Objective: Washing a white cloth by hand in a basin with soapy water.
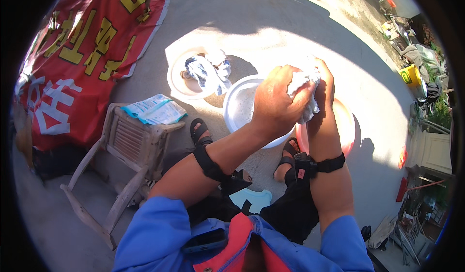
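A bunched white cloth (307,86) is squeezed between both hands, above the basins on the ground. My left hand (278,99) has its fingers closed around the cloth from the left. At the cloth's right side, my right hand (324,85) grips it, partly hidden behind it. Below my left hand stands a white basin (229,116) with foamy water. A pink basin (347,126) sits partly behind my right forearm. Farther left, blue-and-white patterned cloth (203,70) lies in and over the rim of a pale basin (175,85).
A wooden chair (125,145) at the left carries a blue-and-white plastic packet (154,109). Beyond it hangs a red banner (87,101) bearing writing. A light-blue plastic stool (254,199) is between my legs. Yellow buckets (409,76) and clutter line the right edge.
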The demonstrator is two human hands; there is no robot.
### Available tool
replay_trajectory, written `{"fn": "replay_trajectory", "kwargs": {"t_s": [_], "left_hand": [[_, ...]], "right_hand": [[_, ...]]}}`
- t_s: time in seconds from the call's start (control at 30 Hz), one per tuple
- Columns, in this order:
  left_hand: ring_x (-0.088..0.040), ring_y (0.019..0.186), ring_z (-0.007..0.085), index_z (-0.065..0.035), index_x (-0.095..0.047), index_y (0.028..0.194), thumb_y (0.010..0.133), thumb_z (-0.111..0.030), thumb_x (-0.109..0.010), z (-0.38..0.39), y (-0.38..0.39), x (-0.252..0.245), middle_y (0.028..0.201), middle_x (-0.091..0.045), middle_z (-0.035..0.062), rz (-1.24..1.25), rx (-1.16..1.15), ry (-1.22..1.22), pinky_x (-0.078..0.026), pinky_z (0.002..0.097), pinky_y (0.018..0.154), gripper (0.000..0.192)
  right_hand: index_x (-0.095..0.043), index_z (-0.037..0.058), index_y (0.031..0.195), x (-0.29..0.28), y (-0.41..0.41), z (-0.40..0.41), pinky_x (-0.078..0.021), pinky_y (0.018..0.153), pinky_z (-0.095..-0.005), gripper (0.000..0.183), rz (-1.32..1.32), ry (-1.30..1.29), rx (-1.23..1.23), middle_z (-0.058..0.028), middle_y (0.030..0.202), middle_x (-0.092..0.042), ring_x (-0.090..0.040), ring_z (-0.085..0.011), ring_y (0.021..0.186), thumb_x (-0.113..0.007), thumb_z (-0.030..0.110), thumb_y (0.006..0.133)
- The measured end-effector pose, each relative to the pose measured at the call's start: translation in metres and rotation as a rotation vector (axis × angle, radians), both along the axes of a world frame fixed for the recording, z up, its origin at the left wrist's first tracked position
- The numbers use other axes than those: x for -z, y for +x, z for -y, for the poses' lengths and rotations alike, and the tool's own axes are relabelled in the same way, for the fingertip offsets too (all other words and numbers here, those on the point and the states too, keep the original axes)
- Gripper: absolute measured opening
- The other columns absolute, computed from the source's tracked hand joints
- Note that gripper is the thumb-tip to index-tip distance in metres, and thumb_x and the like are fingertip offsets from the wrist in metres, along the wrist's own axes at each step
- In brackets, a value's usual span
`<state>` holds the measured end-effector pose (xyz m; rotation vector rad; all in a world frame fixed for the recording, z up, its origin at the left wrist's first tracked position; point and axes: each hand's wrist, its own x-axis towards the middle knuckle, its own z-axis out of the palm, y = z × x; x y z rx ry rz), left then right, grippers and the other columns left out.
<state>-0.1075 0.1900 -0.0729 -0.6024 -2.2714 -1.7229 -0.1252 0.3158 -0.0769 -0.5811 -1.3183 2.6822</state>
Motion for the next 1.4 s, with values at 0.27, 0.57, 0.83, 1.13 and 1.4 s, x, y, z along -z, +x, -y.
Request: {"fn": "replay_trajectory", "kwargs": {"t_s": [0.27,0.57,0.83,1.13,1.4], "left_hand": [[-0.064,0.069,0.0210,-0.0013,-0.064,0.093,0.093,-0.020,-0.069,0.015,-0.042,0.006,0.077,-0.065,0.0131,0.111,-0.204,0.390,-0.050,0.0330,0.065,0.019],[-0.066,0.068,0.0324,0.0031,-0.062,0.088,0.095,-0.019,-0.065,0.031,-0.053,0.001,0.074,-0.065,0.0164,0.245,-0.103,0.232,-0.052,0.0379,0.062,0.023],[-0.065,0.085,0.0370,-0.0005,-0.064,0.092,0.091,-0.025,-0.066,0.011,-0.022,0.009,0.084,-0.066,0.0192,-0.205,-0.041,-0.016,-0.051,0.0400,0.076,0.024],[-0.059,0.094,0.0240,0.0028,-0.062,0.111,0.105,-0.031,-0.050,0.021,0.006,0.021,0.105,-0.064,0.0141,0.360,0.032,0.430,-0.045,0.0349,0.085,0.037],[-0.063,0.084,0.0165,0.0020,-0.061,0.105,0.104,-0.024,-0.056,0.029,-0.029,0.034,0.095,-0.065,0.0113,0.351,-0.068,0.352,-0.051,0.0294,0.077,0.027]], "right_hand": [[-0.062,0.0033,0.096,0.001,0.013,0.042,-0.0499,0.077,-0.0300,0.011,-0.042,-0.167,0.067,-0.0053,0.092,-0.062,-0.061,-0.0158,0.085,-0.056,0.012,0.093],[-0.063,-0.0007,0.096,0.015,0.026,0.048,-0.0503,0.074,-0.0288,0.015,-0.064,-0.183,0.034,-0.0074,0.092,-0.063,-0.061,-0.0156,0.083,-0.054,0.009,0.090],[-0.063,0.0006,0.093,0.009,0.011,0.014,-0.0515,0.072,-0.0300,0.010,-0.053,-0.164,0.135,-0.0052,0.087,-0.064,-0.062,-0.0156,0.077,-0.057,0.009,0.091],[-0.059,-0.0047,0.113,0.010,0.016,0.016,-0.0584,0.088,-0.0416,0.033,-0.106,-0.125,0.061,-0.0162,0.101,-0.067,-0.069,-0.0289,0.098,-0.049,0.024,0.101],[-0.057,-0.0055,0.087,0.029,0.014,0.041,-0.0507,0.062,-0.0350,0.018,-0.317,0.360,0.213,-0.0113,0.082,-0.063,-0.062,-0.0182,0.068,-0.061,0.012,0.087]]}}
